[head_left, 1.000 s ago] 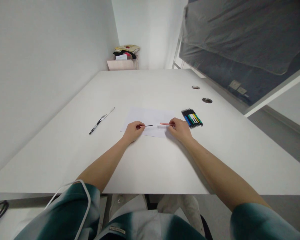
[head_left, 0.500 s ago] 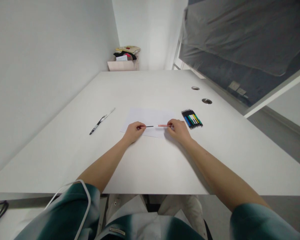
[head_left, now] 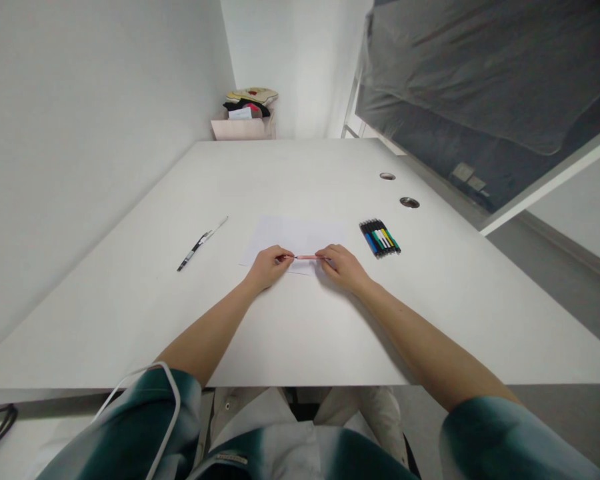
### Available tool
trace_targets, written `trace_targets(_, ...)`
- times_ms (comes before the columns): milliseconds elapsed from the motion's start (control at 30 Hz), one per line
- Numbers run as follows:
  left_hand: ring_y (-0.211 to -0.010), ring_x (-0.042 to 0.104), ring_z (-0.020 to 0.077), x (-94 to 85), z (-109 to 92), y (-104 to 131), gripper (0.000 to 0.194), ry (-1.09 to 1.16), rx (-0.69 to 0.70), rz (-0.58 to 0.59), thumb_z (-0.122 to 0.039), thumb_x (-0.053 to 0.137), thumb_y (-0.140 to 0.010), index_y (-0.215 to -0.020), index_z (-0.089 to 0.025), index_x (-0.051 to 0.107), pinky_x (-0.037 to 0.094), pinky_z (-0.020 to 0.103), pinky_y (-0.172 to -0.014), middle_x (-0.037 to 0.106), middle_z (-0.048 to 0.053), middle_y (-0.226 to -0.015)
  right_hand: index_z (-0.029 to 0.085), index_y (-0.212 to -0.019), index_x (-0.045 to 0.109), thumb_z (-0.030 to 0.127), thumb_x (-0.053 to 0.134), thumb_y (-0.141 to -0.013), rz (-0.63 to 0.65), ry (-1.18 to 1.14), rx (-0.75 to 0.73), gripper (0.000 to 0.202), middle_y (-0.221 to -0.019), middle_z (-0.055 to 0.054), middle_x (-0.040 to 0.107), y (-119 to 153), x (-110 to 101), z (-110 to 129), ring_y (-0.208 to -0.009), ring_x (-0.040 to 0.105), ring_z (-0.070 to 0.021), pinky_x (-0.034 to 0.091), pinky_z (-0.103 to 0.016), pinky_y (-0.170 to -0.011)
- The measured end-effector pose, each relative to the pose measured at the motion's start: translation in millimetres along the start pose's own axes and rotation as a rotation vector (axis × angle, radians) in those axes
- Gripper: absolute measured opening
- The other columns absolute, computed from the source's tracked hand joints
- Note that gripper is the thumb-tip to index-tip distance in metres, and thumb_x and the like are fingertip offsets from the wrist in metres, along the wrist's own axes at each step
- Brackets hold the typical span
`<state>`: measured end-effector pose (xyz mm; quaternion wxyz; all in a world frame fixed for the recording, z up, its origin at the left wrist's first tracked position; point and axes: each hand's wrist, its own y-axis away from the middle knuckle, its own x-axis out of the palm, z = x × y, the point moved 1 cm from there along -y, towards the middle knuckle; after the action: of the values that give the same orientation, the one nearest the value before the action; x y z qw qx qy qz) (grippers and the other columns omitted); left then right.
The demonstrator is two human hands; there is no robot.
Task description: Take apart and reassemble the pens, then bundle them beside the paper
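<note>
Over a white sheet of paper, my left hand is closed in a pinch on a thin dark pen refill. A dark reddish piece shows between those fingers, too small to make out. My right hand pinches a slim pink pen barrel, which points left. The barrel's left end meets the refill close to my left fingertips, so most of the refill's length is hidden. Both parts lie in one line, roughly level.
Right of the paper lies a row of several pens with coloured parts. To the left are a black-and-white pen and a thin clear stick. Two round grommets sit in the white table. A box stands beyond its far edge.
My right hand has moved left with the pink barrel. The gap between barrel and refill has closed, and the refill's exposed length is now mostly covered. My left hand has stayed nearly still.
</note>
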<state>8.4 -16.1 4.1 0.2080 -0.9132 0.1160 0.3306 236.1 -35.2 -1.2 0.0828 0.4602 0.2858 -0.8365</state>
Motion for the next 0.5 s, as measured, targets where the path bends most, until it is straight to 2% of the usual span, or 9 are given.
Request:
trace_targets(300,-0.083,0.062,0.0156,2.4,4.8,0.0,0.024,0.034,0.048,0.021,-0.023,0.053,-0.085,-0.098,-0.018,0.073,0.049,0.029,-0.079,0.068,0.005,-0.086,0.017,-0.101,0.062,0.013,0.05,-0.078,0.004,-0.067,0.019,0.026,-0.092,-0.01,0.064,-0.1,3.6,-4.2,-0.088,0.057,-0.0229,0.046,-0.036,-0.082)
trace_targets(500,-0.085,0.064,0.016,3.6,4.0,0.6,0.025,0.066,0.047,0.05,-0.025,0.054,-0.086,-0.101,-0.017,0.072,0.05,0.03,-0.081,0.07,0.006,-0.089,0.018,-0.097,0.063,0.014,0.05,-0.079,0.01,-0.052,0.022,0.022,-0.092,-0.009,0.065,-0.2,3.1,-6.0,-0.089,0.057,-0.023,0.046,-0.036,-0.082)
